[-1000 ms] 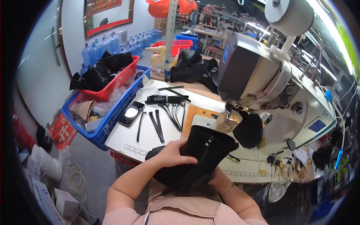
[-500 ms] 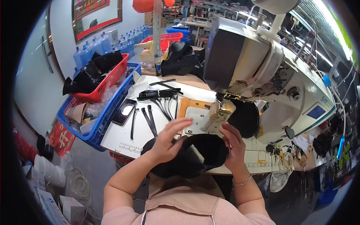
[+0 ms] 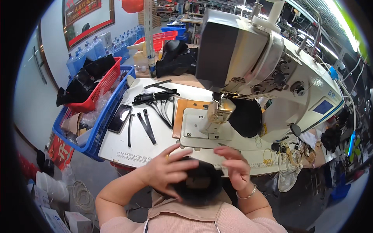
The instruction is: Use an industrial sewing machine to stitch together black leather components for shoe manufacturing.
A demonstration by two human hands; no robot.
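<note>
Close to my apron is a blurred black piece point(image 3: 202, 184), rounded and hollow, like a boot upper. My left hand point(image 3: 169, 171) is at its left side, fingers over its upper edge and thumb low, holding it. Off its right side is my right hand point(image 3: 237, 169), fingers apart and slightly bent, with nothing visible in them. Beyond the hands stands a sewing machine point(image 3: 252, 58) with a raised post point(image 3: 217, 116) on a pale metal plate point(image 3: 190, 128). Another black piece point(image 3: 245, 116) lies beside the post.
Black buckled straps point(image 3: 145, 126) and a phone point(image 3: 119, 118) lie on the white table point(image 3: 110, 147), left of the post. A blue basket point(image 3: 97, 141) at the left bears a red basket point(image 3: 103, 85) of black pieces. More black pieces point(image 3: 173, 62) sit behind the table.
The black piece has come down from the table's front edge toward my apron, and turned. Both hands have come nearer my body with it; the right hand has moved off its side.
</note>
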